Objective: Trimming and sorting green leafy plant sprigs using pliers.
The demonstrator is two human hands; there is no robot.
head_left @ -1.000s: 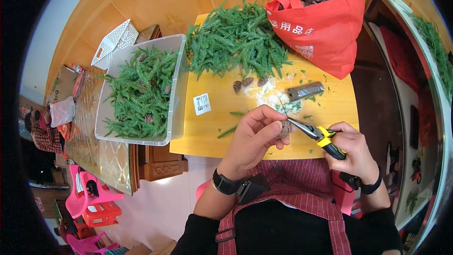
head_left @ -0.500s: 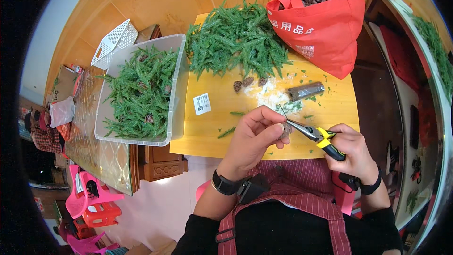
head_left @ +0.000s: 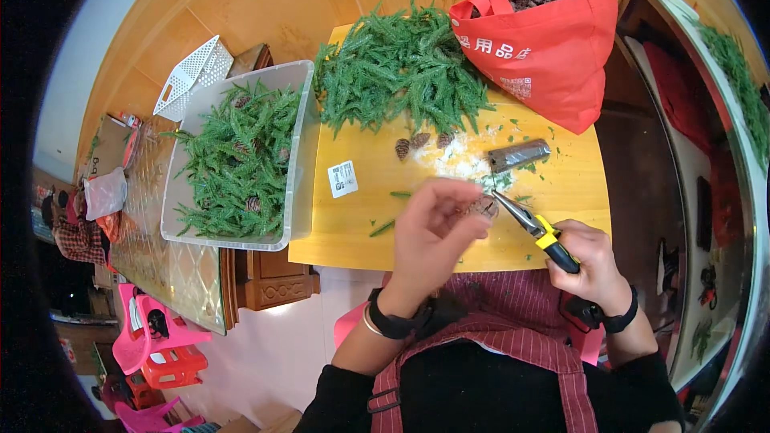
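Over the near part of the yellow table, my left hand [head_left: 437,224] curls its fingers about a small brown pine cone [head_left: 484,208], which they partly hide. My right hand [head_left: 593,265] is closed round the black and yellow handles of needle-nose pliers [head_left: 549,239]. The tips of the pliers are right beside the cone, at a thin dark wire [head_left: 494,182] that sticks up from it. Whether the jaws grip the wire is too small to tell. Three more pine cones [head_left: 403,148] lie farther back, near the green sprigs.
A pile of artificial pine sprigs [head_left: 401,64] covers the table's far side. To the left is a clear plastic bin [head_left: 301,152] of sprigs and cones. A red bag [head_left: 545,48] of pine cones stands back right. White powder [head_left: 449,159] and a wrapped brown bundle [head_left: 520,155] lie mid-table.
My left hand has turned with the pine cone, and its fingers are blurred. The pliers have shifted slightly, their tips staying close to the cone and wire.
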